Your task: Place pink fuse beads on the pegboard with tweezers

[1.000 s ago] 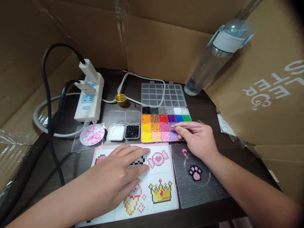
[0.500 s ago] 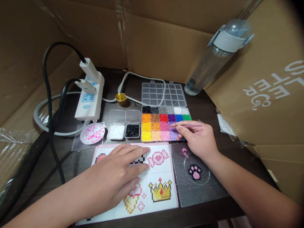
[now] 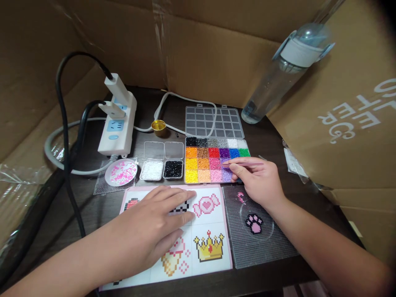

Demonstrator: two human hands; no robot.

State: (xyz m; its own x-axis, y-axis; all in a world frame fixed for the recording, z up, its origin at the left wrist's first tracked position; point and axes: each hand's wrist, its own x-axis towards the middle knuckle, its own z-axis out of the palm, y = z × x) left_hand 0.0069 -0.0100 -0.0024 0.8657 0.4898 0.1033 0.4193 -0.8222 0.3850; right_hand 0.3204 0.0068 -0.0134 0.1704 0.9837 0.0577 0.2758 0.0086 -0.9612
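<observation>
My left hand lies flat with fingers stretched over a pattern sheet showing a candy, a crown and an ice cream. My right hand pinches pink tweezers, their tip over the pink beads in the sorted bead box. Whether the tip grips a bead is too small to tell. Below that hand lies a clear pegboard bearing a pink and black paw and a small curved row of pink beads.
White beads and black beads fill two small lidded boxes. Left of them, a round dish holds pink and white beads. Behind stand a power strip with cables, a gold cup and a water bottle. Cardboard walls surround the table.
The view has shifted very slightly. Both hands and the tweezers stay in nearly the same place.
</observation>
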